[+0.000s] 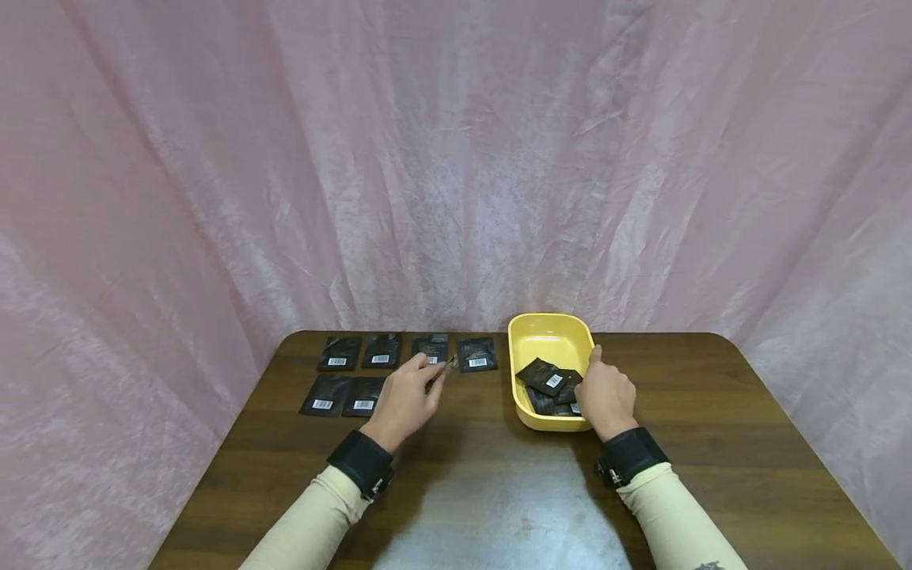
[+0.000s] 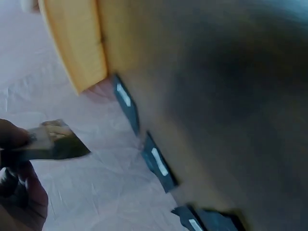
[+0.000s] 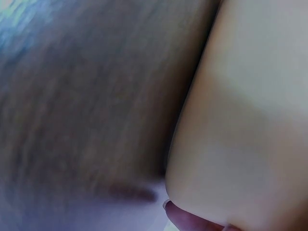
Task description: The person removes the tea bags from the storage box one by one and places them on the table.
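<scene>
Spreading behind everything is a pink curtain (image 1: pixel 456 158), and in front of it stands the dark wooden table (image 1: pixel 712 443), the landmark for all else. Toward the table's far edge, right of its middle, sits the yellow tray (image 1: pixel 549 336), with several dark sachets (image 1: pixel 547 378) heaped loosely inside. Left of the tray, along the far edge, a row of four flat sachets (image 1: pixel 381 350) lies with barcodes up, and a shorter row of two (image 1: pixel 343 396) lies just nearer the person.

The right hand (image 1: pixel 606 396) rests on the tray's near right rim, fingers curled over its edge, steadying it; whether it also touches a sachet inside I cannot tell. The left hand (image 1: pixel 406 400) hovers between the short row and the tray, pinching one sachet (image 1: pixel 443 368) between thumb and fingertips, clear of the tabletop.

As I judge it, placing this one well means lowering it flat, barcode up, into the gap next to the short row's right end, edges squared with its neighbours and not overlapping them, while the other hand keeps the tray from sliding
</scene>
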Tool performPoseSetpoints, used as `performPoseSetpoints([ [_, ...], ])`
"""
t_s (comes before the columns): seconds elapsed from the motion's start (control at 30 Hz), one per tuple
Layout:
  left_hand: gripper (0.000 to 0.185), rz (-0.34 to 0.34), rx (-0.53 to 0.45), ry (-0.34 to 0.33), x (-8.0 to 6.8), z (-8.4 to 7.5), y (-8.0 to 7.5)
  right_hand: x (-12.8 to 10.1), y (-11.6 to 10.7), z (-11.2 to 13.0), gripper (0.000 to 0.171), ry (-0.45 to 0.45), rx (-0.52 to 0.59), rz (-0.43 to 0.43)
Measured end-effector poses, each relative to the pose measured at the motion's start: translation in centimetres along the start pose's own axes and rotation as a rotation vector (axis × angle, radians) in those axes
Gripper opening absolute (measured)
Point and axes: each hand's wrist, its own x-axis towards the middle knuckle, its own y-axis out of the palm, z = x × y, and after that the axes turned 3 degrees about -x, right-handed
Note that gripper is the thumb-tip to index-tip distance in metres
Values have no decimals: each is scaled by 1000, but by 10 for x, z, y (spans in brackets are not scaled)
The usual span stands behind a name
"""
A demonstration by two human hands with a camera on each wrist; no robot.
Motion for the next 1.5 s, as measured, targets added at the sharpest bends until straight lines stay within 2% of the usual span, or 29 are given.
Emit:
performPoseSetpoints([
  [0.1,23,48,77,14,-9,0,0,0,0,0,85,1,-2,1],
  [0.3,24,230,215,14,-16,-10,12,1,0,0,85,1,-2,0],
  [0.43,23,349,263,-7,-20,-19,21,1,1,1,86,7,2,23],
  [0.6,29,445,265,-56,-24,-25,27,0,1,3,84,12,5,18],
  [0.77,37,486,260,-96,-29,-19,32,0,1,2,85,14,2,28],
  [0.9,51,516,251,-131,-29,-12,34,1,1,2,85,15,-3,26],
  [1.13,73,598,147,-247,-23,0,34,1,2,1,85,19,10,40],
  [1.37,82,652,62,-312,-18,6,32,2,1,2,85,26,-1,51],
  [1.5,85,648,33,-335,-17,7,31,2,1,2,86,31,-6,61],
])
